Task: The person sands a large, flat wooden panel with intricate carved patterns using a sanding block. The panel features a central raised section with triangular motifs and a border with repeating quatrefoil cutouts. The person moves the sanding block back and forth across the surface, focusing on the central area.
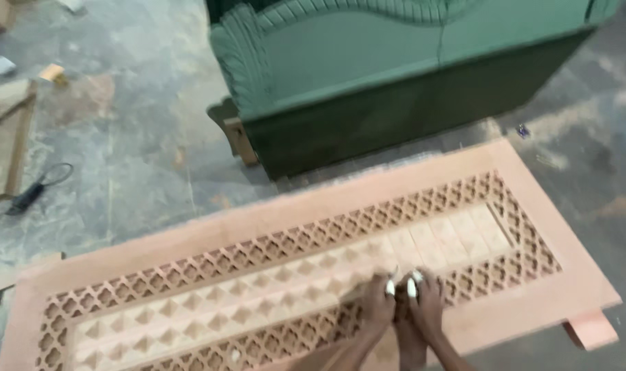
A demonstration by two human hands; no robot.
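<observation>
A long pinkish carved wooden panel point(189, 237) with a lattice border and a middle band of raised pyramid blocks lies flat on the floor. My left hand point(377, 307) and my right hand point(425, 306) press side by side on its near lattice strip, right of centre. The fingers are bent down against the wood and the image is blurred, so I cannot tell whether anything is held under them.
A green carved furniture piece point(340, 62) stands just behind the panel. A black cable with a plug point(28, 196) and flat boards point(7, 137) lie on the grey floor at the left. A small wood block point(591, 330) sticks out under the panel's right end.
</observation>
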